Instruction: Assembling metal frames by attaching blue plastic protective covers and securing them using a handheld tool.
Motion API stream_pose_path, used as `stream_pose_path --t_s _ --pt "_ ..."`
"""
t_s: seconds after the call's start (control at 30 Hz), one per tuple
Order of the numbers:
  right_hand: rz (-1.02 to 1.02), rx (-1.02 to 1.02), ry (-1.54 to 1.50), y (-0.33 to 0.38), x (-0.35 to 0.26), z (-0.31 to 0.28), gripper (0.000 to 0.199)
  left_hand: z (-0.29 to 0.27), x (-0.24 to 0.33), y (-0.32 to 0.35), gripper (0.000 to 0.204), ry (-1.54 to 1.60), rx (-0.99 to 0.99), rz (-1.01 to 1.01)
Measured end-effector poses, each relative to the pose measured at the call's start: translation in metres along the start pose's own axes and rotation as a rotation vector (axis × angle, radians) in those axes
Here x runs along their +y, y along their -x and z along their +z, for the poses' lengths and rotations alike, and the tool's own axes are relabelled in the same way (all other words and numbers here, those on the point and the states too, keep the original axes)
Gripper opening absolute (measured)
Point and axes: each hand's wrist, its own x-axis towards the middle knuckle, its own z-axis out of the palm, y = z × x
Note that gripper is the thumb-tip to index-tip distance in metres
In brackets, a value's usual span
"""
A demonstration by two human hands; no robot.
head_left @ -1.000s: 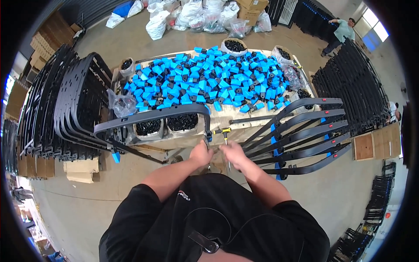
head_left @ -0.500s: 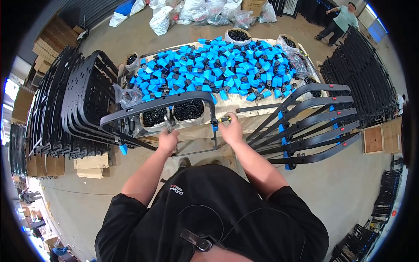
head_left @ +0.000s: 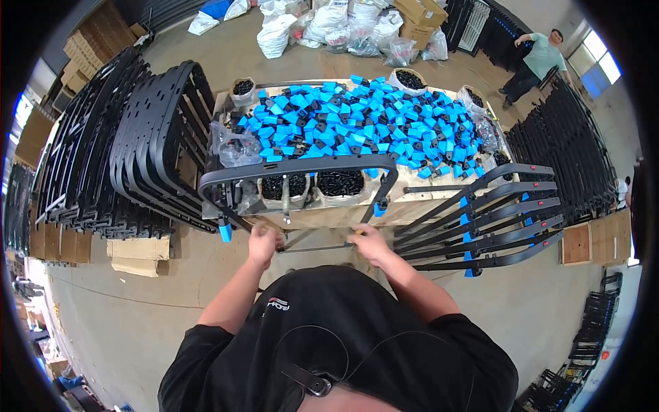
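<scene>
Head cam: both hands are low at the table's (head_left: 439,196) front edge, left hand (head_left: 263,242) and right hand (head_left: 368,242) apart, each closed around an end of a thin dark rod (head_left: 312,247). The black U-shaped frame (head_left: 295,168) lies across that edge with blue end caps (head_left: 226,231) on. I'd say mid-batch: finished frames (head_left: 494,220) are stacked right of the table, plenty of uncapped ones (head_left: 137,137) left. Blue caps (head_left: 364,123) are heaped on the table; white sacks (head_left: 274,34) and brown cartons (head_left: 422,14) sit beyond it.
</scene>
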Motion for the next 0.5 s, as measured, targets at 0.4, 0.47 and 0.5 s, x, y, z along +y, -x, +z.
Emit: stream_pose_path --t_s 0.4,0.47,0.5 --pt "-0.201 -0.022 0.43 -0.026 -0.132 0.133 0.052 -0.139 -0.042 0.015 0.02 -0.248 -0.178 -0.143" --pt "-0.352 0.167 0.419 -0.006 -0.098 0.126 0.047 -0.15 -0.041 0.013 0.031 -0.158 -0.076 -0.04" --pt "-0.372 0.183 0.244 0.002 -0.078 0.119 0.044 -0.153 -0.037 0.012 0.031 -0.156 -0.084 -0.045"
